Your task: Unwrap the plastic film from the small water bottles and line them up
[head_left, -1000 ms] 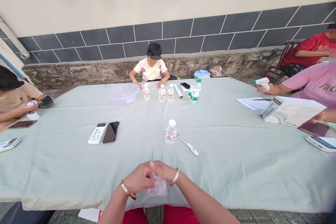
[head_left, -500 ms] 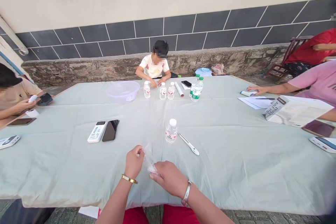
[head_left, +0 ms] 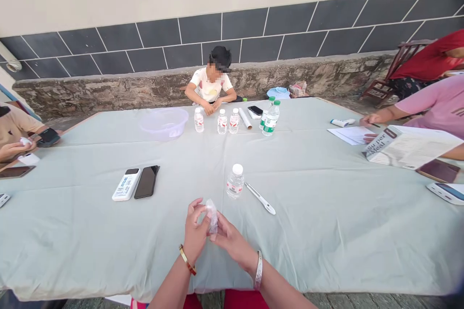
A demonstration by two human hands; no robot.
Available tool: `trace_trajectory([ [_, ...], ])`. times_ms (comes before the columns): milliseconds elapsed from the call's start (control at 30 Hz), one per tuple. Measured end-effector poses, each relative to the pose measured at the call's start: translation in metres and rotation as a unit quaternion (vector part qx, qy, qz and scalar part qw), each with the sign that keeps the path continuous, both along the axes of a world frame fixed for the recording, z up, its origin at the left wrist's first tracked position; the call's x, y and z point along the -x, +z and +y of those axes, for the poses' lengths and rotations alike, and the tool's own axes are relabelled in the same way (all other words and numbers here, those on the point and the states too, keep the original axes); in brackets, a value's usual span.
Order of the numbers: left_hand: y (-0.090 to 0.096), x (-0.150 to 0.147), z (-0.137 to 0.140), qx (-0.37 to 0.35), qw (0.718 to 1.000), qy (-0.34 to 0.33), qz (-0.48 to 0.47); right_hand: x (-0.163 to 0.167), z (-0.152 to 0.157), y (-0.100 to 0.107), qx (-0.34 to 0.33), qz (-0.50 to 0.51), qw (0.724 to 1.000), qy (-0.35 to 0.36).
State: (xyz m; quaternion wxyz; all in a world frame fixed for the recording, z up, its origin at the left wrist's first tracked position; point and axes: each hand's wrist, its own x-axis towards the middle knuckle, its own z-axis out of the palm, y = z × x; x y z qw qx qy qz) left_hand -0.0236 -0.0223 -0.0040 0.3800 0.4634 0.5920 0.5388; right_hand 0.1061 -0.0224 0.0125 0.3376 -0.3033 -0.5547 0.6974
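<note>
Between my two hands is a crumpled piece of clear plastic film (head_left: pixel 211 216), held upright just above the table near its front edge. My left hand (head_left: pixel 196 227) pinches it from the left with the thumb. From the right, my right hand (head_left: pixel 232 241) grips its lower part between thumb and fingers. Whether anything sits inside the plastic, I cannot tell. Just beyond my hands stands a small water bottle (head_left: pixel 235 183) with a white cap. A white utility knife (head_left: pixel 260 198) lies to the right of that bottle.
On the cloth-covered table (head_left: pixel 311 231) lie a white power bank (head_left: pixel 126 185) and a black phone (head_left: pixel 147 182). Farther back are a purple basin (head_left: pixel 165 125), several bottles and a paper roll (head_left: pixel 245 119). People sit opposite and at both sides; a white box (head_left: pixel 409 147) stands right.
My hands have come together, and the plastic that stretched between them is now bunched up and upright. The person at the right has let go of the white device. The view has shifted slightly.
</note>
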Motion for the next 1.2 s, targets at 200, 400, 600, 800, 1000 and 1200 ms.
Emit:
trace_trajectory([
  [200,-0.014,-0.003,0.008,-0.031,0.994,-0.064,0.089,-0.032,0.018,0.001,0.01,-0.056,0.996,0.068],
  [400,-0.021,0.022,0.049,0.013,0.985,0.071,0.158,-0.069,0.062,-0.028,-0.062,-0.319,0.892,-0.314],
  [600,-0.019,0.035,0.072,0.034,0.985,0.062,0.158,-0.046,0.125,-0.053,-0.118,-0.404,0.856,-0.3],
  [800,-0.034,0.031,0.081,0.084,0.987,0.031,0.135,-0.008,0.237,-0.055,-0.132,-0.416,0.848,-0.301],
  [1000,-0.054,0.032,0.089,0.102,0.983,0.018,0.15,0.033,0.359,-0.059,-0.111,-0.401,0.848,-0.328],
  [1200,-0.036,0.066,0.126,0.091,0.98,0.041,0.171,0.058,0.44,-0.065,-0.057,-0.35,0.831,-0.429],
])
